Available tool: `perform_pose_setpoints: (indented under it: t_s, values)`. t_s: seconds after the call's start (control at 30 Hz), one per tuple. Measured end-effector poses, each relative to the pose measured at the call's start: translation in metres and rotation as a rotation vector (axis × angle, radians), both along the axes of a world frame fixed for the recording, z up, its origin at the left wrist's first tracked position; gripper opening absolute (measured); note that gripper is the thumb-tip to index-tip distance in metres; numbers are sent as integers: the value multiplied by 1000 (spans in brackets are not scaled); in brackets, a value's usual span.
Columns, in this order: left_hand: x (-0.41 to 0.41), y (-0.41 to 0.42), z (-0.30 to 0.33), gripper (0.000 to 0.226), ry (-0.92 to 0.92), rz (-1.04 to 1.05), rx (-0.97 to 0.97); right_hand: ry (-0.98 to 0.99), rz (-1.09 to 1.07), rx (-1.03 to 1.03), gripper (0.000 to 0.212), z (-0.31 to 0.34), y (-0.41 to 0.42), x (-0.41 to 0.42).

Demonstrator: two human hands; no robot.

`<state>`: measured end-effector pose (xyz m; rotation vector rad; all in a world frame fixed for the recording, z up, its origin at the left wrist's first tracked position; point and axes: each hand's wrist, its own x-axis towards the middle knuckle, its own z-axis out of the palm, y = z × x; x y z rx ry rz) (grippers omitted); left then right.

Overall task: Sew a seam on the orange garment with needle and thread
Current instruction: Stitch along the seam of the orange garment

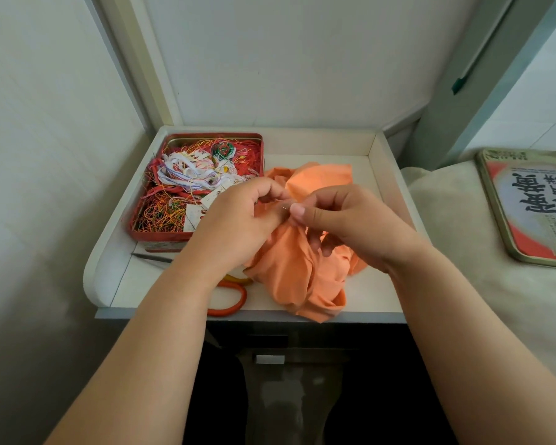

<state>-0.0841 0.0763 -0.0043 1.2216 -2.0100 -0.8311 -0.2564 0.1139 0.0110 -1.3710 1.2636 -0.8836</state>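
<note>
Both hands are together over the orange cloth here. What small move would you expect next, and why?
Probably the right hand draws the needle on through the fold. It pinches at the thin needle beside the left hand, which grips a bunched fold of the orange garment on the white table. No thread is discernible, so this is a guess.

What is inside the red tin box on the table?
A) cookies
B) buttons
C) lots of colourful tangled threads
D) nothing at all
C: the open red tin is filled with tangled threads in red, orange, white and green, and it sits on the white table beside the orange garment.
</note>
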Motion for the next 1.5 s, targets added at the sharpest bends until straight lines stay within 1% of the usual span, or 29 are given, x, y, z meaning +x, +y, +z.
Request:
perform_pose_setpoints:
  t_s: [0.03,0.1,0.13,0.17,0.3,0.57,0.77,0.87,0.97,1.07,1.13,1.2,1.27,1.37,1.5]
  values:
    - [3,-2,-1,11,-43,-30,9,37,-15,-33,20,1,1,0]
    - [9,-6,-1,28,-131,-76,12,114,-29,-101,26,3,2,2]
    - [12,-6,-1,35,-155,-90,28,148,-31,-131,27,4,3,2]
    - [13,-7,-1,36,-162,-103,51,175,-34,-157,27,5,4,3]
    - [17,-8,0,26,-140,-112,112,250,-80,-217,27,2,5,7]
    - [11,2,8,19,-39,-55,-6,371,-163,-268,25,0,4,9]
    - [7,6,8,16,-33,-48,-72,431,-208,-265,25,-3,3,11]
    - [3,7,4,11,-47,-56,-183,476,-260,-277,25,-6,2,12]
    - [-3,7,-1,8,-115,-38,-375,504,-353,-290,26,-10,0,15]
    - [-7,8,-4,8,-168,51,-507,483,-389,-303,27,-11,0,20]
    - [-7,7,-4,10,-174,107,-531,424,-369,-281,28,-10,1,21]
    - [-6,6,-3,11,-163,149,-535,280,-302,-190,20,-5,3,19]
    - [-4,4,-3,10,-165,181,-534,158,-221,-51,12,-1,7,17]
    - [-4,3,-3,8,-155,210,-511,143,-156,72,18,1,8,13]
    - [-3,1,-5,11,-120,183,-502,95,-145,121,25,1,6,11]
